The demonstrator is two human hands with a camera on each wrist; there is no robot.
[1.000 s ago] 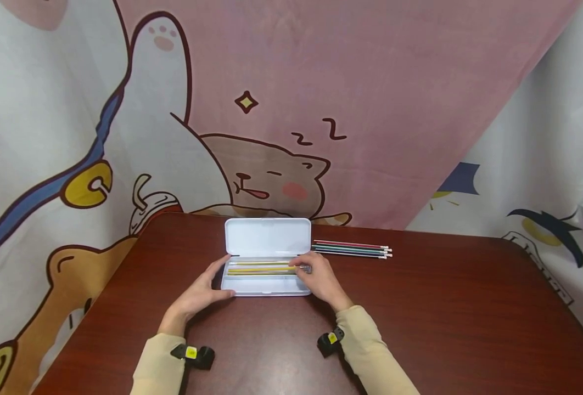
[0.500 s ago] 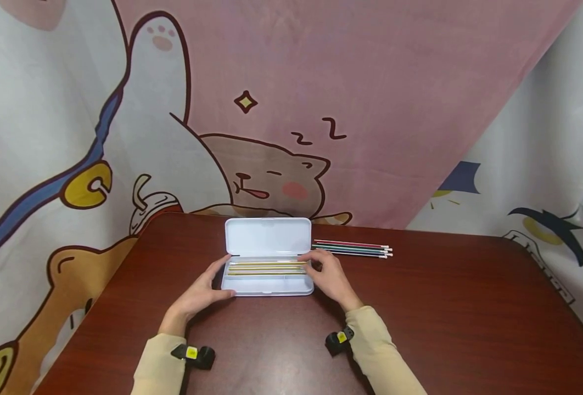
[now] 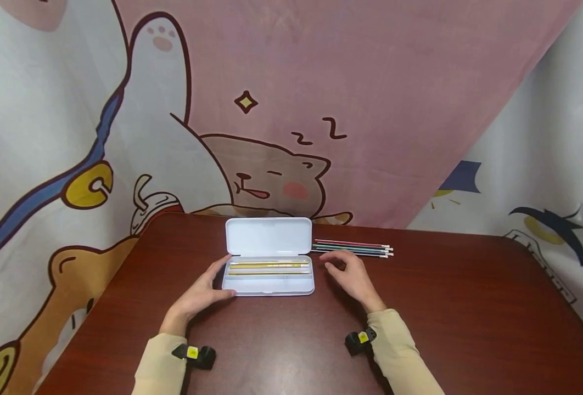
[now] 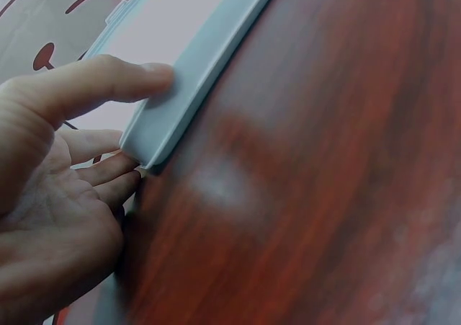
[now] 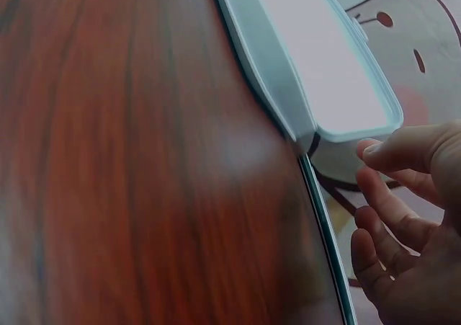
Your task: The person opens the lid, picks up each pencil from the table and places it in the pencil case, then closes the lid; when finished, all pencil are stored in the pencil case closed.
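Observation:
A white pencil case [image 3: 254, 285] lies on the table with its lid [image 3: 269, 236] raised at the back. Several yellow pencils [image 3: 267, 266] lie lengthwise in its rear compartment. My left hand [image 3: 196, 297] grips the case's left end; in the left wrist view the thumb of that hand [image 4: 68, 159] presses on the rim of the case [image 4: 189, 87] and the fingers lie at its end. Off the right end of the case, my right hand [image 3: 353, 277] holds nothing, its fingers loosely bent, also in the right wrist view, where the hand [image 5: 418, 210] is beside the lid [image 5: 338, 65].
Several dark, red and green pencils [image 3: 353, 249] with white ends lie together right of the lid, just behind my right hand. The brown table [image 3: 459, 307] extends to the right. A cloth with cartoon prints [image 3: 370, 109] hangs behind it.
My right hand has let go of a yellow pencil in the case and moved right, past the case's end. The left hand has stayed at the left end.

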